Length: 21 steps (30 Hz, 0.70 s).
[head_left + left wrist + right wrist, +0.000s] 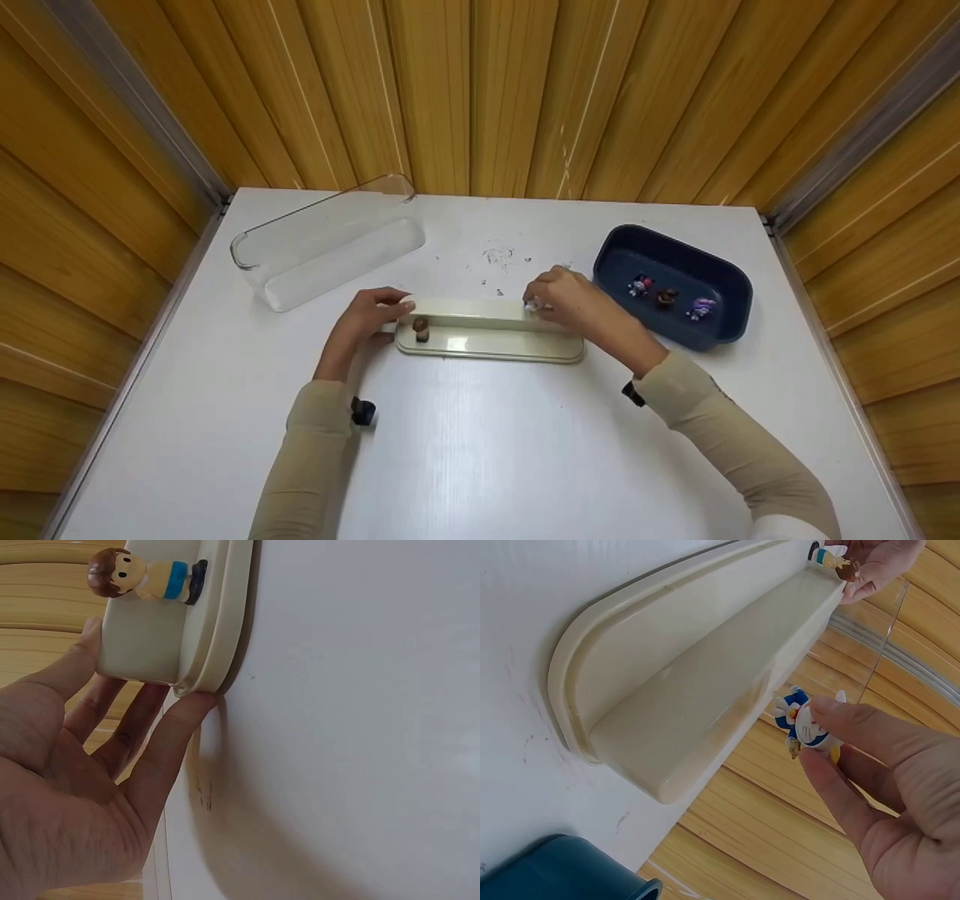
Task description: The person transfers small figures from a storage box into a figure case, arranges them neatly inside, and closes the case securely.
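A long cream stepped stand lies on the white table. My left hand holds its left end, thumb on the raised step and a finger against the base rim. On the lower step, near that end, stands a boy figurine with brown hair and blue shorts. My right hand pinches a blue-and-white cat figurine between thumb and fingers. In the right wrist view the cat figurine is apart from the stand, beside its raised step.
A dark blue bin at right contains a small red-and-blue figurine, a brown figurine and a purple figurine. At back left sits a clear plastic cover. Dark marks spot the table behind the stand.
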Available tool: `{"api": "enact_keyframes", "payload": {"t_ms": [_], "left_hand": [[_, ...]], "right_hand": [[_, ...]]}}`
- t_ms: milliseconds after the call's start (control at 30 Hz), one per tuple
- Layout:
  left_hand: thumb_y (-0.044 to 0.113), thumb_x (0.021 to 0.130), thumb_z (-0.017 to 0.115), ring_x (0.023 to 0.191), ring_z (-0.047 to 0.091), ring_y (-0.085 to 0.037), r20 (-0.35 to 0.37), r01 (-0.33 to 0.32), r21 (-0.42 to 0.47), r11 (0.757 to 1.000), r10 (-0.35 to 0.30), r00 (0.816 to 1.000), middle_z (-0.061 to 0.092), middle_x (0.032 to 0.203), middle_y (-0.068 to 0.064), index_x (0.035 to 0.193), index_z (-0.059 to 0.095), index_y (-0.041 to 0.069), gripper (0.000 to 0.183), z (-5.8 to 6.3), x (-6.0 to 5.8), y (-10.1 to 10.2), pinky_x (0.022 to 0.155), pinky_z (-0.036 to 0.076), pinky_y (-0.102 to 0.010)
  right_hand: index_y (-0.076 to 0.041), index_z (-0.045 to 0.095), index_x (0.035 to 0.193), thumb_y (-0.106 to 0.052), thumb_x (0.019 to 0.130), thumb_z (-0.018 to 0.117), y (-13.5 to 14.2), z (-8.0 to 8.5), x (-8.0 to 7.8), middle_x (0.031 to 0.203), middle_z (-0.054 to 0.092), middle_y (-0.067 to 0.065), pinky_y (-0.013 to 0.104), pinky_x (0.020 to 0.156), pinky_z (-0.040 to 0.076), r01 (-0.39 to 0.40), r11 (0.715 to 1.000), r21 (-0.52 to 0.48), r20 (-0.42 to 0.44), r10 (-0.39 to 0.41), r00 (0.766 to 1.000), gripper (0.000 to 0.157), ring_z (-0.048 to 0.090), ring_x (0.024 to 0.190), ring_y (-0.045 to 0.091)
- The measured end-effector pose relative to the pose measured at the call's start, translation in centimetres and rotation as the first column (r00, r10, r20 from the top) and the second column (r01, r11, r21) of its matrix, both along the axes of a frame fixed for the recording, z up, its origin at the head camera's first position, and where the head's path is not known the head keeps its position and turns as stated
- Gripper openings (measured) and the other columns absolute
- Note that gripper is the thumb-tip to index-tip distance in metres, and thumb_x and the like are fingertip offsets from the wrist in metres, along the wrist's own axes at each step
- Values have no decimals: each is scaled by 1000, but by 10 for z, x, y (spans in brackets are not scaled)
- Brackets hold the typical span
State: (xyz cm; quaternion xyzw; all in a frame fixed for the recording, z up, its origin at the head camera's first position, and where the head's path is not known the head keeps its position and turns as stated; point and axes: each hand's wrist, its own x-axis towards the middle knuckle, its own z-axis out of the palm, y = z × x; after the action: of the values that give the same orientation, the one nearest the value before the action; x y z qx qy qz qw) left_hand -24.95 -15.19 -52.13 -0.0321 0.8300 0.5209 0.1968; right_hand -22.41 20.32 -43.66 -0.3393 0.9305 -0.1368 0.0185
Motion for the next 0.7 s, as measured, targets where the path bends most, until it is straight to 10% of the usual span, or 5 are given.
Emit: {"api": "enact_keyframes", "payload": {"t_ms": [700], "left_hand": [[31,97,72,125,55,-33,-34,15,14,1000,-15,999,59,134,-16,129,69,7,40,-1,0,-1,110,40,-50]], "right_hand": [[-4,74,114,0,86,75,-11,-3,4,110,69,13,40,82,59,10,1000,-14,21,-10,1000,28,69,99,26]]}}
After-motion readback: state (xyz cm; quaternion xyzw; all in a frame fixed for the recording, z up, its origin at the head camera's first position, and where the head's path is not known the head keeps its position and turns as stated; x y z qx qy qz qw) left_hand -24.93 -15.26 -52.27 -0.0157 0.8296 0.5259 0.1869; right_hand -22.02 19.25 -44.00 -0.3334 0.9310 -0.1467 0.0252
